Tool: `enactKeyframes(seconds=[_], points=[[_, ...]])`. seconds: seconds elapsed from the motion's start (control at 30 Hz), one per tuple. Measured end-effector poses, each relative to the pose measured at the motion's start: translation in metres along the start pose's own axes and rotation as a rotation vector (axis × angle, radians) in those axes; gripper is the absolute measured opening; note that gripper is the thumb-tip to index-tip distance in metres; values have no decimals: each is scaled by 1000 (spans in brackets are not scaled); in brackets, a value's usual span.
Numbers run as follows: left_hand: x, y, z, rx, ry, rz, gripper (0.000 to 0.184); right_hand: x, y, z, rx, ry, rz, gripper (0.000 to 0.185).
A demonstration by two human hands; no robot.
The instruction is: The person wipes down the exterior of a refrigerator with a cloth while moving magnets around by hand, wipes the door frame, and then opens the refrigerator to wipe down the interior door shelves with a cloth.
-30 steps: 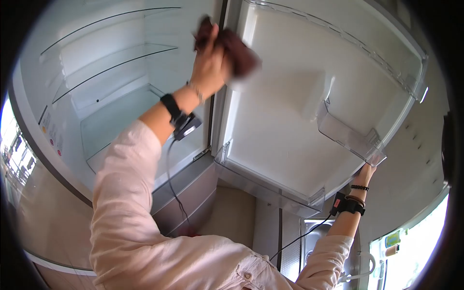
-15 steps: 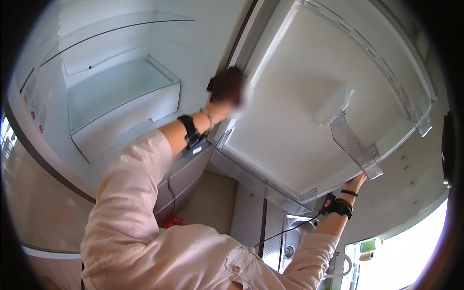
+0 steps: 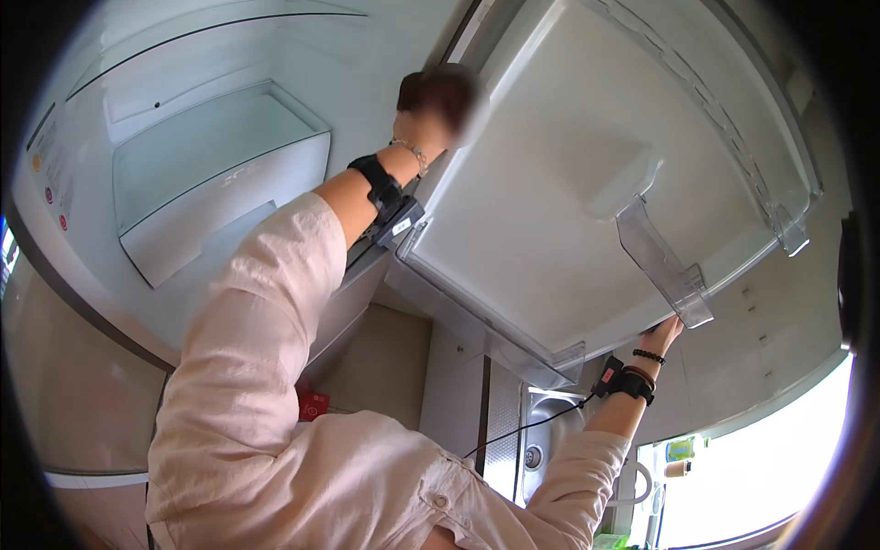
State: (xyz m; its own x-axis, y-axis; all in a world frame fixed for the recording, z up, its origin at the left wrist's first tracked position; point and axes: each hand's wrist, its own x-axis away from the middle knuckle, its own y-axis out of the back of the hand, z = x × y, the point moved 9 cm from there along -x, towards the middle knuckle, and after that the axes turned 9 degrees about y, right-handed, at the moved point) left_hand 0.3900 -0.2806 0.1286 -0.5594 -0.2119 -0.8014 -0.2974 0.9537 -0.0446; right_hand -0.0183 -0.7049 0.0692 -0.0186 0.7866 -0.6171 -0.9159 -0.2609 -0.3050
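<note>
My left hand is closed on a dark brown cloth, pressed at the hinge-side edge of the open fridge door. Motion smears the cloth and hides most of the fingers. At the door's opposite lower edge, my right hand is wrapped round the rim, beneath a clear plastic door bin; its fingertips are partly hidden behind the door. Another clear bin runs along the door's near end. Black straps with small boxes sit on both wrists.
The fridge interior at left holds a white drawer under a glass cover and a glass shelf. Below the door are a metal sink and a red box on the floor. A black cable trails from my right wrist.
My left hand with the cloth has slid farther up along the door's hinge-side edge. My right hand keeps its place on the rim, while the whole view has shifted slightly.
</note>
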Motion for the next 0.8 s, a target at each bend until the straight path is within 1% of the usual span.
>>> enactKeyframes(seconds=[0.07, 0.13, 0.17, 0.2, 0.27, 0.33, 0.37, 0.4, 0.43, 0.5, 0.53, 0.57, 0.6, 0.67, 0.7, 0.73, 0.77, 0.8], points=[[7, -5, -2, 19, -19, 162, 20, -4, 2, -6, -34, -1, 6, 48], [32, -26, 9, -499, -204, 399, 19, -11, 3, -12, -34, 19, 29, 47], [53, -21, 42, -237, -149, 249, 19, -11, 3, -13, -37, 47, 54, 47], [66, -9, 38, -252, -390, 230, 17, -9, 3, -12, -31, 37, 42, 47], [85, -10, 69, -330, -166, 458, 9, -4, 2, -11, -44, -25, 31, 49], [66, -17, 68, -651, -184, 435, 29, -3, 0, -6, -48, 15, 35, 50], [47, 1, 32, -444, -349, 163, 20, -2, -2, -5, -59, 20, 47, 49], [22, 25, -29, -292, -324, 128, 10, -2, -2, -4, -66, 23, 62, 49], [6, 33, -58, -126, -345, 66, 10, -3, -1, -6, -56, 11, 70, 48], [-29, 12, -75, 273, -401, 29, 9, -3, -2, -4, -49, 21, 58, 48], [-41, -8, -78, 369, -409, 58, 9, -2, -3, -2, -44, 36, 55, 47], [-50, -25, -83, 132, -359, 77, 16, 0, -4, -1, -44, 19, 47, 48], [-56, -28, -94, -105, -311, 93, 32, 0, -3, -4, -47, 8, 40, 48], [-33, -12, -123, -392, -415, 88, 47, -2, -1, -3, -40, 55, 71, 47], [-21, -5, -124, -281, -481, 72, 48, -3, 2, -5, -42, 41, 58, 47], [-4, 8, -125, -171, -509, -43, 36, -4, 2, -3, -47, 68, 69, 46], [7, 1, -111, -251, -569, -9, 43, -2, 1, -2, -52, 92, 77, 46], [22, -6, -89, -333, -628, 26, 51, 0, 1, -4, -55, 70, 64, 46]])
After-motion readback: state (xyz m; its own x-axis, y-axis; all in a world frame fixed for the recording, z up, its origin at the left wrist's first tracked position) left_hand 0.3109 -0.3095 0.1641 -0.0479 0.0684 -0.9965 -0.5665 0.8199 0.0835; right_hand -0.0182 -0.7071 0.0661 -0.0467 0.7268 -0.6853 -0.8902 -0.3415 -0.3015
